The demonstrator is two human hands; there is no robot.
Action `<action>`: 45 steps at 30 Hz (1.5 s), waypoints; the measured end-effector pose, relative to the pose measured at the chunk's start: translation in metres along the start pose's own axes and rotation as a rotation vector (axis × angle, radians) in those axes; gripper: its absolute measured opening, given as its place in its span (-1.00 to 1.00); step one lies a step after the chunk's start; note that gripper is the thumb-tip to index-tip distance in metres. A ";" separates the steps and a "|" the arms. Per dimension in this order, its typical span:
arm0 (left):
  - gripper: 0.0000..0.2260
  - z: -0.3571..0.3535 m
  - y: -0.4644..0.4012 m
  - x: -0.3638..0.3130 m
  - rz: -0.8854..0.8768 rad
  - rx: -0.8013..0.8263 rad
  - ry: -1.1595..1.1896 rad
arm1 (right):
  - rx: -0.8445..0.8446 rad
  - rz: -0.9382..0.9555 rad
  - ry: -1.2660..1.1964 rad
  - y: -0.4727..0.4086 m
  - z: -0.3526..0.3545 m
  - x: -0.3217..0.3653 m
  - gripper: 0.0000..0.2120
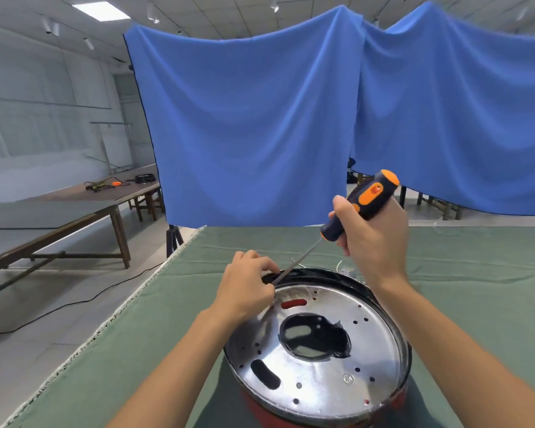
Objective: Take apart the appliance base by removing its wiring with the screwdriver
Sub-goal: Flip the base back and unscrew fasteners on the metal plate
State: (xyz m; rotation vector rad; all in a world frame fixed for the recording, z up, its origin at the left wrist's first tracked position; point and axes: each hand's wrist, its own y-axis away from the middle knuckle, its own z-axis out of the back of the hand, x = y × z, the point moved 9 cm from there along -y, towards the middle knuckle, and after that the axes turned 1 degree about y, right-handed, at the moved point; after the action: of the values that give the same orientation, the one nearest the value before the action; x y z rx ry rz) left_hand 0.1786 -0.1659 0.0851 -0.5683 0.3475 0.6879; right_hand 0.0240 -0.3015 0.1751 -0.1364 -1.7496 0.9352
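Note:
The round appliance base (322,366) lies on the green table, its shiny metal plate facing up with a large dark centre opening, a red slot and a red outer shell. My right hand (374,239) is shut on the black-and-orange screwdriver (360,205), held above the base's far rim. The shaft slants down and left, and its tip reaches the far-left rim next to my left hand (247,287). That hand rests on the rim and pinches something dark there; what it holds is hidden by the fingers. Thin pale wires (342,265) show just behind the base.
The green cloth-covered table (476,267) stretches far and right, with its left edge (130,307) close by. Blue curtains (260,118) hang behind it. A black cable (74,301) runs over the floor at left, beside wooden tables (74,208) carrying tools.

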 end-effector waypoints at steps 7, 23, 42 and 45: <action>-0.58 -0.019 0.002 0.028 0.199 0.128 -0.028 | -0.018 0.102 0.184 -0.006 -0.012 0.012 -0.74; -0.56 -0.018 0.002 0.041 0.282 0.143 0.076 | -0.049 0.182 0.271 -0.011 -0.029 0.014 -0.77; -0.56 -0.020 0.003 0.037 0.260 0.159 0.034 | -0.023 0.153 0.273 -0.010 -0.034 0.013 -0.78; -0.57 -0.020 0.003 0.038 0.263 0.152 0.025 | -0.014 0.158 0.287 -0.009 -0.035 0.014 -0.77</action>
State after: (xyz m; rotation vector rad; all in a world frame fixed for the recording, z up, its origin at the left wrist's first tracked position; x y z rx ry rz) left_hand 0.2018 -0.1563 0.0500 -0.3896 0.4998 0.8993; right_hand 0.0517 -0.2823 0.1948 -0.4036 -1.4955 0.9660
